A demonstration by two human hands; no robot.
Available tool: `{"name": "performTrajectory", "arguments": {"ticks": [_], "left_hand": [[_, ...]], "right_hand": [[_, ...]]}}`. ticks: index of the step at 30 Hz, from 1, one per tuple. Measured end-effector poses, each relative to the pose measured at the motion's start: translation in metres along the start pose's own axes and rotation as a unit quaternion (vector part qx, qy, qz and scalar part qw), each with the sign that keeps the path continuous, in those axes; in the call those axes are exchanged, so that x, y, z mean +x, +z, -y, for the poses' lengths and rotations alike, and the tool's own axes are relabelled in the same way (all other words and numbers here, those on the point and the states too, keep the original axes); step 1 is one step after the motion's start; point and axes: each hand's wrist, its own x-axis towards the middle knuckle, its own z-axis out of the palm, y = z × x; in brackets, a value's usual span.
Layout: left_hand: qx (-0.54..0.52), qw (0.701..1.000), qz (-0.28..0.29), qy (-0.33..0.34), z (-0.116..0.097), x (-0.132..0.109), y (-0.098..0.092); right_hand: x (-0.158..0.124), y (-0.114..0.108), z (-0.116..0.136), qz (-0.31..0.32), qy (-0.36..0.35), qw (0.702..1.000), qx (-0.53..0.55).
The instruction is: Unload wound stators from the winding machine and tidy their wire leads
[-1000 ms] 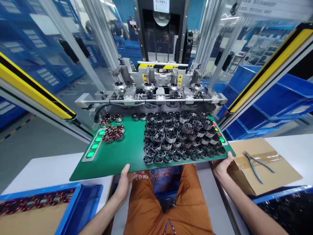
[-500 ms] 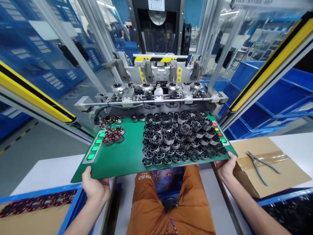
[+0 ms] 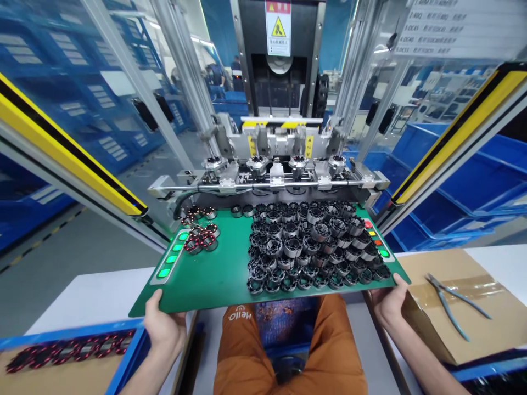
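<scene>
A green work board (image 3: pixel 197 285) spans the front of a machine. My left hand (image 3: pixel 162 323) grips its front left corner, thumb on top and fingers curled underneath. At the front right corner my right hand (image 3: pixel 390 299) holds the edge the same way. Bare black-and-grey stator cores (image 3: pixel 292 247) stand stacked in rows on the board's right half. Several stators wound with copper-red wire (image 3: pixel 201 238) sit in a small group at the left. Lit green buttons (image 3: pixel 171 255) line the left side; red, yellow and green buttons (image 3: pixel 376 238) line the right. The fingers under the board are hidden.
The machine's four-station head (image 3: pixel 275 164) stands behind the board, between yellow bars (image 3: pixel 82 153). Cutting pliers (image 3: pixel 448 307) lie on cardboard (image 3: pixel 477 329) at right. A blue tray (image 3: pixel 140 340) with wound stators is at lower left. Blue bins (image 3: pixel 461 170) are stacked at right.
The view has tilted up and turned slightly left, so the scene sits lower and more to the right. Both hands stay on the board's corners, and the stators keep their places.
</scene>
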Motion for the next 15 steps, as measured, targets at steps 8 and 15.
{"name": "performTrajectory", "arguments": {"ticks": [8,15], "left_hand": [[-0.012,1.0,-0.01,-0.01,-0.0017,0.001,0.0003],[-0.013,1.0,-0.01,-0.004,-0.0007,0.0054,-0.0018]], "right_hand": [[0.0009,-0.0004,-0.0009,-0.003,-0.002,1.0,-0.023],[-0.0006,0.0006,-0.0003,-0.005,0.003,1.0,-0.009]]}}
